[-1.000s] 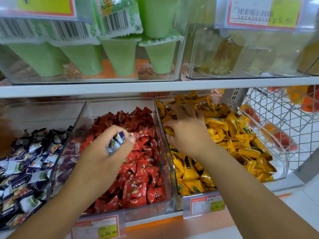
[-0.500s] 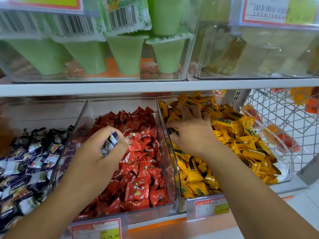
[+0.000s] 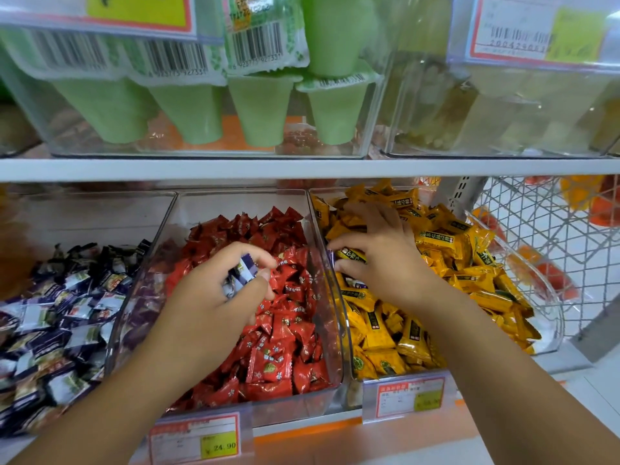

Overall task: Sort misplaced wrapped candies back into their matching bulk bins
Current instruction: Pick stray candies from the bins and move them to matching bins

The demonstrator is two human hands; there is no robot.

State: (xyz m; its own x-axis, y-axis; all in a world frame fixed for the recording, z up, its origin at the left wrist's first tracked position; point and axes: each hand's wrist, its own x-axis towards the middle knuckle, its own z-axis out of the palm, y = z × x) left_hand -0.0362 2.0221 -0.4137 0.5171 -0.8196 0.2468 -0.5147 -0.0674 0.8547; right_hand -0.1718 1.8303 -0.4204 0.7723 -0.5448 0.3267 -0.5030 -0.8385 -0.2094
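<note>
Grips a few purple-wrapped candies [image 3: 243,271] in the curled left hand [image 3: 214,297], above the red bin [image 3: 332,330]; yet to drop them into the purple bin [image 3: 100,209] alongside. Rummages in the yellow bin [image 3: 550,297] with the right hand [image 3: 385,253]; cannot tell whether anything is pinched. Likely midway.

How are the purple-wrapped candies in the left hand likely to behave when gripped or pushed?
Probably light: the left hand holds several purple-wrapped candies at once. Their glossy wrappers look slippery, so one might slip out. Flat-edged packets should slide, not roll.
</note>
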